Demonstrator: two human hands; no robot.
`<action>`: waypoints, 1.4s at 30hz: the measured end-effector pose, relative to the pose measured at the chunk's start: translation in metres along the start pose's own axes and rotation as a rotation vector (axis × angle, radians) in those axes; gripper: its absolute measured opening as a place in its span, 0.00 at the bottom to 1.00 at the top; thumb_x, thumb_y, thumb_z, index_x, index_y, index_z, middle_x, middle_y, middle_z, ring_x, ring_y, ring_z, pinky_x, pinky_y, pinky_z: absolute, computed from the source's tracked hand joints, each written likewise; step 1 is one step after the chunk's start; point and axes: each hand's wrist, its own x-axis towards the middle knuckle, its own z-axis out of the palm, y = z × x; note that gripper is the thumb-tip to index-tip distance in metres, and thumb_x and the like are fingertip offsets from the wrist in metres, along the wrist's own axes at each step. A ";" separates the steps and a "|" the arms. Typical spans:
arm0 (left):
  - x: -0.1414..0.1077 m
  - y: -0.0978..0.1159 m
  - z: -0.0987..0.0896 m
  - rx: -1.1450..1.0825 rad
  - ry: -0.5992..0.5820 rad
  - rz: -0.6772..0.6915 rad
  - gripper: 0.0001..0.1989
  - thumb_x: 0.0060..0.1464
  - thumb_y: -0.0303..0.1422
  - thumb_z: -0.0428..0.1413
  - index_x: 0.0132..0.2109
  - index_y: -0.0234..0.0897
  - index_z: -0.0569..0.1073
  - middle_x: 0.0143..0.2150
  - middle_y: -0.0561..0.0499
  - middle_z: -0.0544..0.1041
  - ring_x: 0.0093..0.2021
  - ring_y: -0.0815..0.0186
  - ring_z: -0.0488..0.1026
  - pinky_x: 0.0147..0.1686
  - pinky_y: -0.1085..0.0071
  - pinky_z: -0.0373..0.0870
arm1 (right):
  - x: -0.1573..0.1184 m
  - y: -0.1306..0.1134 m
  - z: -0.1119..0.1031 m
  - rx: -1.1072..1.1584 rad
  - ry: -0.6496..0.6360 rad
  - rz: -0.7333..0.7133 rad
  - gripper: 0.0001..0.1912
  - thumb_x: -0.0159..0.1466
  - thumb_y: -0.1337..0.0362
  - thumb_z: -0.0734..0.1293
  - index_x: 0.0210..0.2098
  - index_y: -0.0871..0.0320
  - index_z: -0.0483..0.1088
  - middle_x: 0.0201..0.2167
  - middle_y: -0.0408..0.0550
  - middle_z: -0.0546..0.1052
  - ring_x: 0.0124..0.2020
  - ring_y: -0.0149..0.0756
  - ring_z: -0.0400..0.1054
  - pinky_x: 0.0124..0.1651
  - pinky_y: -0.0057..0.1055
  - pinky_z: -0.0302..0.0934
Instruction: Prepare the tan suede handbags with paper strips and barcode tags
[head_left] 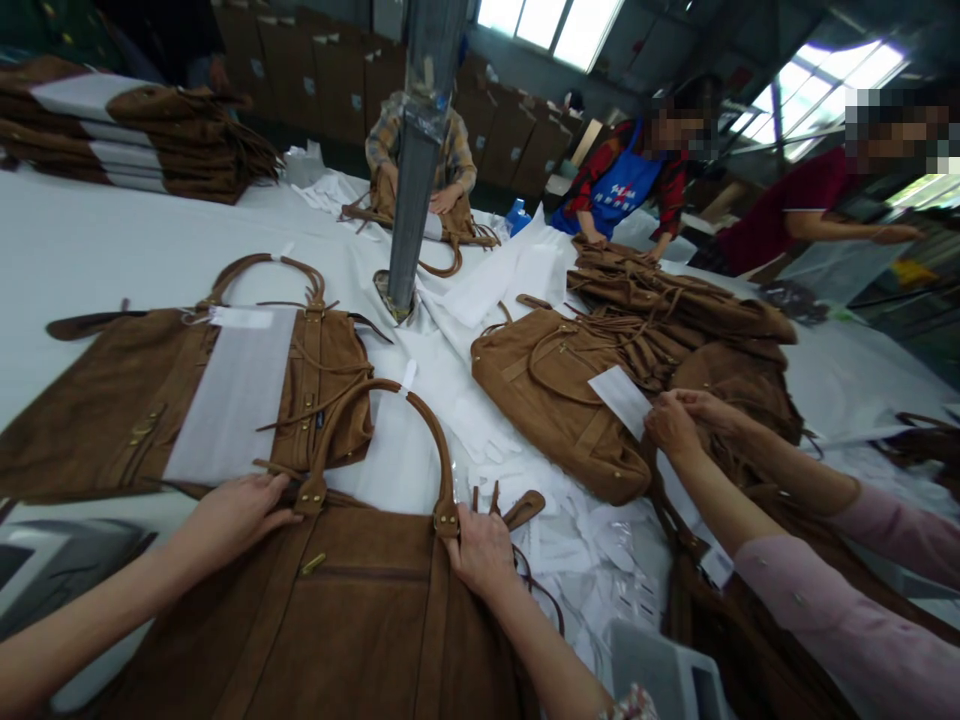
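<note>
A large brown handbag stands in front of me, its looped handle upright and a zipped pocket on the face toward me. At the left handle base, my left hand is closed on the bag's top edge; part of its fingertips is hidden there. On the other side, my right hand grips the top edge beside the right handle base, thumb on the near face. Behind it lies a second brown bag with a white foam sheet across it.
On the right, a co-worker's hands hold a white paper over another brown bag. A metal post rises through the table. Stacked bags lie far left. Paper scraps and a grey bin are near my right.
</note>
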 end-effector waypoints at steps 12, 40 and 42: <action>-0.042 0.032 0.064 0.101 0.417 0.311 0.36 0.47 0.59 0.53 0.62 0.59 0.60 0.68 0.51 0.58 0.67 0.45 0.50 0.65 0.46 0.38 | -0.008 0.005 0.018 0.110 0.245 -0.048 0.22 0.65 0.52 0.59 0.50 0.62 0.64 0.38 0.53 0.70 0.42 0.45 0.63 0.45 0.40 0.54; -0.037 0.016 0.071 0.126 0.364 0.334 0.33 0.52 0.51 0.54 0.63 0.53 0.60 0.70 0.46 0.51 0.68 0.43 0.45 0.64 0.44 0.38 | -0.174 -0.033 0.053 0.081 -0.072 0.044 0.30 0.68 0.54 0.56 0.67 0.42 0.43 0.70 0.46 0.44 0.69 0.46 0.39 0.65 0.61 0.38; -0.042 0.022 0.062 0.129 0.342 0.319 0.31 0.54 0.49 0.53 0.64 0.53 0.58 0.70 0.46 0.50 0.68 0.41 0.44 0.63 0.41 0.38 | -0.173 -0.035 0.051 0.059 -0.059 0.044 0.29 0.68 0.54 0.56 0.67 0.44 0.45 0.70 0.47 0.44 0.69 0.45 0.38 0.65 0.59 0.37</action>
